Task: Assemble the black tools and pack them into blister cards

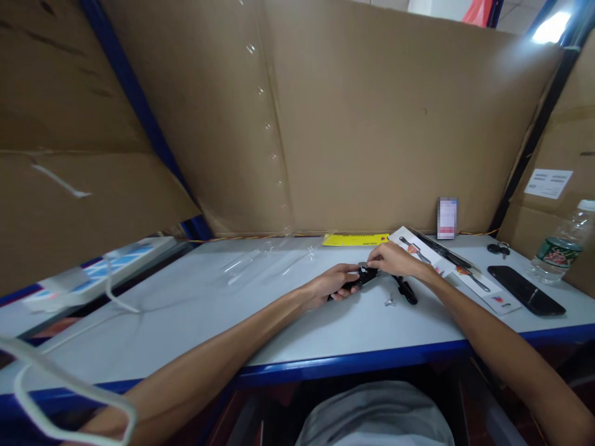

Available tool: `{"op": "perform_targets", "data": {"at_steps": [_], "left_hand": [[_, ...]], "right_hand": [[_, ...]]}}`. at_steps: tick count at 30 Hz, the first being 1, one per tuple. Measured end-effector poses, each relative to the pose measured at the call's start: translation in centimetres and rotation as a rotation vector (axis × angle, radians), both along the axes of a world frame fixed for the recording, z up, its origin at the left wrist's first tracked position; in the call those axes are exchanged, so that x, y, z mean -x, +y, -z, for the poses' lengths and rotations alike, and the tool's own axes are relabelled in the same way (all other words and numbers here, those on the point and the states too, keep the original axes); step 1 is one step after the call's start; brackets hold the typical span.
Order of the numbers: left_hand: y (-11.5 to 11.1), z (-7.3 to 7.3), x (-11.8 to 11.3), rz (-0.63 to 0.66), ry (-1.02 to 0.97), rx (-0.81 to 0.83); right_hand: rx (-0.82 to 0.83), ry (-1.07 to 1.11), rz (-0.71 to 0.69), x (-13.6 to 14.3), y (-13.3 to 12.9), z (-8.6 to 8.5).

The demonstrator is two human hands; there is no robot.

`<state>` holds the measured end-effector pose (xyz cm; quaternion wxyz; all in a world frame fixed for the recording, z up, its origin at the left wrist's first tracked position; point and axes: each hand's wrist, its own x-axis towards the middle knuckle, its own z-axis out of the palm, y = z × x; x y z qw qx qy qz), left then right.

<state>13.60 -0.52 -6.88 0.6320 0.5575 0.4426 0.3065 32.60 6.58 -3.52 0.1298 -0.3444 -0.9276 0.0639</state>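
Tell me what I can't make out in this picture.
In the head view:
Black item: partly hidden by the left hand and right hand.
Propped screen: contents blurred by pixelation.
White label: print too small to read.
White cable: cut off by the left edge.

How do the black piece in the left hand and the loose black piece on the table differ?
The held black piece is gripped by the left hand; the loose black piece lies on the table. That hand covers part of the held black piece, while the loose black piece is mostly exposed. Both are black.
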Motion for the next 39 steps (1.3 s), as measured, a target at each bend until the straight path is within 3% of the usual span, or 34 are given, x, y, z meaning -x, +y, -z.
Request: {"op": "perform_targets", "data": {"at_steps": [12, 19, 29, 34, 36, 39], "left_hand": [[-0.8, -0.1, -0.2, 0.029, 0.091, -0.106], [-1.2, -0.2, -0.4, 0.035, 0.125, -0.141], [-0.8, -0.2, -0.8, -0.025, 0.107, -0.069], [-0.9, 0.0, -1.1, -0.042, 0.137, -0.150], [-1.1, 0.0, -1.2, -0.061, 0.125, -0.157], [-1.1, 0.0, -1.1, -0.070, 0.090, -0.144]], "right_hand": [[0.465, 0.082, -0.189, -1.2, 3.1, 0.8], [0.671, 0.153, -0.225, -1.1, 3.2, 0.9], [0.393, 0.074, -0.249, -2.0, 1.4, -1.4], [0.125, 0.260, -0.070, -0.9, -0.2, -1.6], [0.008, 0.216, -0.019, -0.3, -1.2, -1.6], [-0.034, 0.106, -0.057, 0.4, -2.3, -1.2]]}}
